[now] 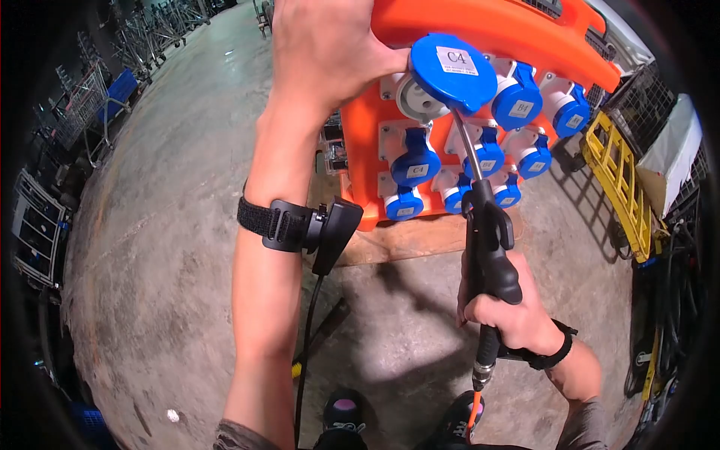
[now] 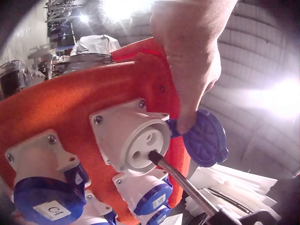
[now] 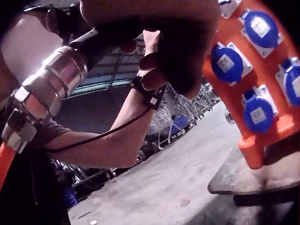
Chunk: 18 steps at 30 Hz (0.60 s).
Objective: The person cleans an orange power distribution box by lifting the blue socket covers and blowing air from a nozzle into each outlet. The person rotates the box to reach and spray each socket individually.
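My left hand (image 1: 330, 60) reaches over the top of an orange socket box (image 2: 79, 93). Its thumb lies straight against the raised blue cap (image 1: 454, 73), marked C4, close to the hinge; the other fingers are mostly hidden. Under the cap, a round white socket (image 2: 143, 145) faces out with holes showing. My right hand (image 1: 514, 307) grips a black air blow gun (image 1: 491, 240) by its handle. The gun's thin metal nozzle (image 2: 183, 180) points into the socket, its dark tip at the face beside the holes. An orange hose (image 1: 475, 409) leaves the metal coupling (image 3: 47, 89) below the handle.
Several more sockets with closed blue caps (image 1: 415, 166) cover the box front. The box stands on a wooden board (image 1: 420, 244) on the concrete floor (image 1: 172, 225). A yellow metal frame (image 1: 619, 184) stands at the right, and carts (image 1: 82, 112) line the left.
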Motion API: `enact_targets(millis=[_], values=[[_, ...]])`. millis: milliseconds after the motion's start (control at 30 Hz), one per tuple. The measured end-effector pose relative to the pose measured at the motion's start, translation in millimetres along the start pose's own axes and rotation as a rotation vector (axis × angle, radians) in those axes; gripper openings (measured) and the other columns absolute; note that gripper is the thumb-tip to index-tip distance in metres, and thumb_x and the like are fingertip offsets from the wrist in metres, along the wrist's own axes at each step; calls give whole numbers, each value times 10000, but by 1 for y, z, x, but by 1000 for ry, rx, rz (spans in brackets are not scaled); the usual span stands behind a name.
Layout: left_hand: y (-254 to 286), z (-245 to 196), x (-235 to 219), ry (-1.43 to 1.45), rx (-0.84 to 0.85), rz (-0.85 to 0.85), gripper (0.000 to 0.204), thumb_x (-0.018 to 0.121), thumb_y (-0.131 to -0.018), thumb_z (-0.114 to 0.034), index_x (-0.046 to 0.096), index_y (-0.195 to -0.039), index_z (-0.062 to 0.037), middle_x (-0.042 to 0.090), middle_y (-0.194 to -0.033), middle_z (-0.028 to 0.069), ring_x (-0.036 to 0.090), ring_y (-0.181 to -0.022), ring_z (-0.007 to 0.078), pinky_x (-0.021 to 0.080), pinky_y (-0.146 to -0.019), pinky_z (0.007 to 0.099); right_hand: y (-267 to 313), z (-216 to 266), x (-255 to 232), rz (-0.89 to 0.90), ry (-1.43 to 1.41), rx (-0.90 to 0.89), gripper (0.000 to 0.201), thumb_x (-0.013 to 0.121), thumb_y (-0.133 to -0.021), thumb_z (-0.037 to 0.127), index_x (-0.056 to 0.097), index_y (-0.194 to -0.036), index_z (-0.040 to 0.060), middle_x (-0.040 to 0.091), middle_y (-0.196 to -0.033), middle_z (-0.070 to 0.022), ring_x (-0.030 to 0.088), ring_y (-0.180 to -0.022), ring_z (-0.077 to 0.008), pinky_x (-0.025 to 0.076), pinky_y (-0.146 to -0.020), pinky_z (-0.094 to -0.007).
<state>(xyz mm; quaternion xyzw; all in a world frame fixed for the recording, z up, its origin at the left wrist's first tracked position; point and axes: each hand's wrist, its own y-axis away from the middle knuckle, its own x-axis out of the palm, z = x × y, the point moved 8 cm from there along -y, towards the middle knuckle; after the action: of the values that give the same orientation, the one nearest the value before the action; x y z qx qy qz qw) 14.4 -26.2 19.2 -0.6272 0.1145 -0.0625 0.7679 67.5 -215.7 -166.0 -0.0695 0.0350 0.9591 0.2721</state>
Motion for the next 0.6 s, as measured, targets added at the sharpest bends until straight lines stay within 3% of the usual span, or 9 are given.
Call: enact_targets(millis=[33, 167, 267, 333, 367, 433, 467, 533, 600], values=[[-3, -4, 2, -247, -57, 136, 571, 875, -552, -354, 660, -1009, -88, 557, -929, 105, 531, -952, 303, 424, -854, 409, 1, 1, -1, 0, 12, -15, 259, 647, -636, 84, 529, -848, -4, 560, -648, -55, 536, -582, -151, 429, -553, -308], [0, 7, 10, -226, -94, 170, 578, 877, -559, -359, 658, -1018, -86, 560, -938, 111, 536, -955, 309, 425, -859, 412, 3, -1, -5, 22, 19, 18, 257, 645, -639, 85, 531, -850, -6, 554, -648, -53, 537, -585, -150, 430, -553, -311], [3, 4, 1, 287, 71, -109, 579, 876, -569, -365, 654, -1025, -85, 559, -948, 118, 539, -947, 313, 426, -853, 416, 4, -2, -7, -2, 16, 32, 252, 646, -646, 88, 527, -847, -6, 548, -648, -54, 534, -582, -151, 429, -550, -310], [-2, 1, 6, -222, -119, 176, 573, 873, -575, -366, 653, -1023, -85, 559, -950, 122, 542, -940, 316, 428, -845, 420, 4, -4, -6, -7, 7, 40, 250, 647, -649, 92, 525, -845, -5, 546, -645, -55, 534, -581, -153, 429, -550, -312], [1, 8, 12, -223, -119, 176, 573, 873, -575, -366, 653, -1023, -85, 559, -950, 122, 542, -940, 316, 428, -845, 420, 4, -6, -5, -8, 2, 48, 249, 649, -653, 96, 523, -843, -4, 543, -642, -56, 534, -581, -155, 428, -550, -314], [-2, 3, 1, 295, 81, -138, 567, 871, -578, -364, 653, -1020, -83, 560, -947, 123, 543, -941, 317, 429, -838, 422, 4, -9, 0, 4, -13, 63, 261, 653, -655, 99, 520, -853, -5, 537, -640, -61, 536, -582, -158, 428, -550, -318], [4, 5, -2, 295, 82, -140, 567, 871, -578, -364, 653, -1020, -83, 560, -947, 123, 543, -941, 317, 429, -838, 422, 4, -10, 3, 14, -28, 77, 273, 657, -656, 103, 517, -863, -7, 532, -637, -67, 537, -582, -160, 429, -550, -323], [-3, -2, 5, -256, -88, 169, 565, 870, -580, -364, 655, -1020, -83, 560, -950, 124, 544, -941, 321, 429, -837, 423, 4, -8, 7, 47, 30, 57, 251, 636, -652, 64, 517, -856, -21, 576, -647, -80, 577, -588, -164, 468, -566, -313], [4, 13, 13, 1, 26, 6, 567, 870, -579, -364, 655, -1022, -83, 558, -952, 125, 543, -941, 323, 428, -837, 423, 4, -10, 12, 71, 54, 37, 221, 631, -655, 41, 529, -835, -35, 622, -659, -86, 620, -593, -161, 505, -577, -302]])
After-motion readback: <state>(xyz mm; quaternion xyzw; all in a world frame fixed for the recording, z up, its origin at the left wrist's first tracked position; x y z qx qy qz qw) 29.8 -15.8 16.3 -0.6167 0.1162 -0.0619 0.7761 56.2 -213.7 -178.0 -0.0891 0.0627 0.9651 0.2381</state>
